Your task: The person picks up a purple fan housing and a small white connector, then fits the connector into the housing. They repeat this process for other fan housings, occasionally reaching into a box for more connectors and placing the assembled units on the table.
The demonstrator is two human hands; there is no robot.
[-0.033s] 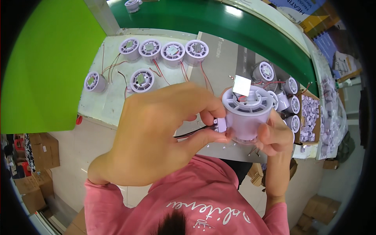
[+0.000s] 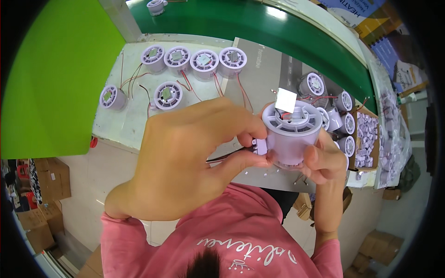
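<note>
My right hand (image 2: pixel 327 160) grips a pale lilac cylindrical housing (image 2: pixel 293 141) from its right side. The housing stands upright with its spoked ring top facing up. A square silvery plate (image 2: pixel 285 100) on short wires stands tilted above that ring. Between thumb and fingertips my left hand (image 2: pixel 185 157) pinches a small lilac plastic piece (image 2: pixel 260 146), held against or very close to the housing's left side; whether they touch I cannot tell. Dark wires (image 2: pixel 227 156) run from the small piece back under my left palm.
Similar housings (image 2: pixel 204 64) with red and dark wires stand on the white table (image 2: pixel 125 127). More crowd the right (image 2: pixel 346 124), beside a cardboard box of small lilac parts (image 2: pixel 356 163). A green belt (image 2: pixel 208 23) runs behind; a bright green panel (image 2: pixel 51 78) borders the left.
</note>
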